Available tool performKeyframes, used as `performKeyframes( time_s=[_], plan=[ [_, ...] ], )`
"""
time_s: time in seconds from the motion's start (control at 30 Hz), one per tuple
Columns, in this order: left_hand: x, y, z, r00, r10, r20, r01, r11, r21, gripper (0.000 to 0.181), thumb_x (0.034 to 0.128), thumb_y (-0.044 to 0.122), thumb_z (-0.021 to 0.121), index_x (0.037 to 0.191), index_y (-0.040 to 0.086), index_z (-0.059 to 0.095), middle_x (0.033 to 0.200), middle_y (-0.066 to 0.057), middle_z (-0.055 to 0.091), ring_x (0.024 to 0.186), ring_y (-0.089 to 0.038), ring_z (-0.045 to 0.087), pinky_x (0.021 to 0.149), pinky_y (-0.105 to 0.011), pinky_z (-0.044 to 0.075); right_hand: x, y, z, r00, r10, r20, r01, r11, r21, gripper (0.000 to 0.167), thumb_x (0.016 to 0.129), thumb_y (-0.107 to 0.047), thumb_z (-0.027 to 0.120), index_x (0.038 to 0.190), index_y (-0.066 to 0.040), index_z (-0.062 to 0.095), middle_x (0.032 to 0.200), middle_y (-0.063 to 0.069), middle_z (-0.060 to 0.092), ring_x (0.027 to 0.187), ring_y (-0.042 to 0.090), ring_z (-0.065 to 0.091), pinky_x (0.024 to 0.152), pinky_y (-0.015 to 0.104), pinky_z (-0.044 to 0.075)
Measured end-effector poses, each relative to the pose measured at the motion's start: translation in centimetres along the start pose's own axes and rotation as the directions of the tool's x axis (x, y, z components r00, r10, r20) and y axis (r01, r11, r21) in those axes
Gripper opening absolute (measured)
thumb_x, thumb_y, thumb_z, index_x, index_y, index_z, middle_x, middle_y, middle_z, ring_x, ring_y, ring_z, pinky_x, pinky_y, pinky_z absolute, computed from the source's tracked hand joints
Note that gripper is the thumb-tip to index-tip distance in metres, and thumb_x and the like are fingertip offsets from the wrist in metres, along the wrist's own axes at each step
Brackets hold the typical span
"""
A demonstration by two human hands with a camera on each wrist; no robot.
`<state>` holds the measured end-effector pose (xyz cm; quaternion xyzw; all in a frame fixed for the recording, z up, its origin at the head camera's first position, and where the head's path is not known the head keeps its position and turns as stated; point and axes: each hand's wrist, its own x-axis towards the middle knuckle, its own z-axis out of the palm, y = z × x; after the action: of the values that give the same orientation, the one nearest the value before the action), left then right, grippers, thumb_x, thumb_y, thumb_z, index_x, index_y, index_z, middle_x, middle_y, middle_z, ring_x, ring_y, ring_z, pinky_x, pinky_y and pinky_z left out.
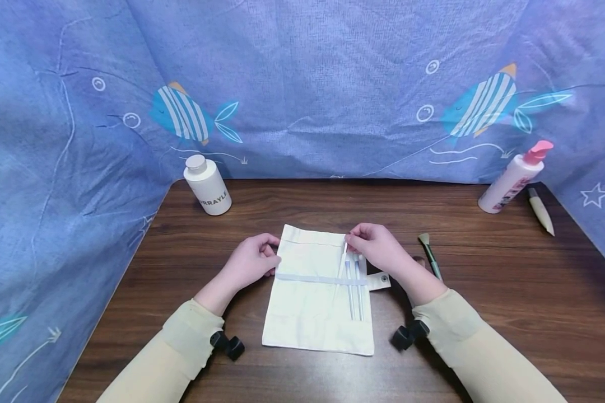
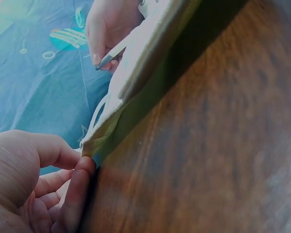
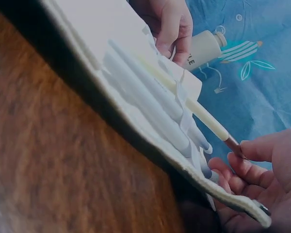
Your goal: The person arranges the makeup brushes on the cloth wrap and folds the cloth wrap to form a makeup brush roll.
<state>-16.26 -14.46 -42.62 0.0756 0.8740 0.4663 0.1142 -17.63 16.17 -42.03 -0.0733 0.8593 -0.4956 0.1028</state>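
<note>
Okay, right hand (image 1: 375,246) pinches slim stick (image 3: 208,120) by dark end; likely light, stiff. Left hand (image 1: 251,260) pinches cloth pouch (image 1: 307,316) at edge; looks soft, floppy, so anchor there.

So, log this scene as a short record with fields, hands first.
Left hand: pinches the left edge of the cloth pouch
Right hand: pinches a slim stick near its brown end
Pouch: opened out on the table, elastic band across it
Under band: two pale sticks
Right of pouch: green-handled brush
Rear left: white bottle
Rear right: pink-topped pump bottle
</note>
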Motion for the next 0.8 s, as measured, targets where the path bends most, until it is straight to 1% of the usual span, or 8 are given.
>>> performKeyframes(
  time_s=[0.13, 0.27, 0.37, 0.6, 0.8],
  plan=[
    [0.0, -0.1, 0.0, 1.0, -0.006, -0.005, 0.006, 1.0, 0.004, 0.031, 0.0858, 0.004, 0.066, 0.117, 0.005, 0.067, 0.069, -0.003, 0.065, 0.058, -0.016, 0.063, 0.055, -0.029, 0.05, 0.3, -0.2, -0.1, 0.999, 0.001, 0.034, 0.0, 0.999, -0.051, 0.019, 0.101, -0.021, 0.063, 0.096, -0.003, 0.069, 0.08, 0.003, 0.066, 0.074, 0.016, 0.058, 0.067, 0.03, 0.048],
    [0.0, -0.1, 0.0, 1.0, 0.003, -0.006, -0.003, 1.0, 0.004, 0.031, 0.0857, 0.004, 0.066, 0.116, 0.005, 0.067, 0.069, -0.003, 0.065, 0.058, -0.016, 0.063, 0.055, -0.03, 0.05, 0.6, -0.4, -0.4, 0.997, -0.007, 0.075, 0.015, 0.994, -0.109, 0.019, 0.1, -0.022, 0.065, 0.095, -0.004, 0.07, 0.075, 0.001, 0.061, 0.068, 0.016, 0.053, 0.062, 0.031, 0.044],
    [0.1, -0.1, 0.0, 1.0, 0.009, -0.005, -0.009, 1.0, -0.001, 0.03, 0.0858, 0.004, 0.066, 0.116, 0.004, 0.067, 0.069, -0.003, 0.065, 0.058, -0.016, 0.063, 0.054, -0.03, 0.05, 1.0, -0.4, -0.6, 0.996, -0.01, 0.086, 0.022, 0.99, -0.138, 0.02, 0.099, -0.025, 0.066, 0.092, -0.006, 0.069, 0.073, -0.001, 0.056, 0.067, 0.016, 0.05, 0.06, 0.03, 0.042],
    [0.1, -0.1, 0.0, 1.0, 0.005, 0.0, -0.005, 1.0, -0.007, 0.03, 0.0863, 0.003, 0.067, 0.117, 0.004, 0.066, 0.069, -0.004, 0.065, 0.058, -0.016, 0.063, 0.054, -0.03, 0.051, 1.2, -0.4, -0.4, 0.996, 0.006, 0.095, 0.01, 0.987, -0.159, 0.021, 0.099, -0.027, 0.066, 0.089, -0.008, 0.068, 0.076, 0.001, 0.057, 0.068, 0.018, 0.05, 0.061, 0.032, 0.041],
    [0.1, -0.2, 0.0, 1.0, 0.0, 0.0, 0.0, 1.0, -0.002, 0.03, 0.0866, 0.003, 0.067, 0.117, 0.004, 0.066, 0.069, -0.004, 0.065, 0.058, -0.017, 0.063, 0.054, -0.03, 0.05, 1.0, -0.6, 0.0, 0.997, -0.018, 0.081, 0.036, 0.976, -0.215, 0.019, 0.098, -0.027, 0.067, 0.092, -0.009, 0.071, 0.083, 0.002, 0.064, 0.077, 0.019, 0.056, 0.069, 0.032, 0.045]
  ],
)
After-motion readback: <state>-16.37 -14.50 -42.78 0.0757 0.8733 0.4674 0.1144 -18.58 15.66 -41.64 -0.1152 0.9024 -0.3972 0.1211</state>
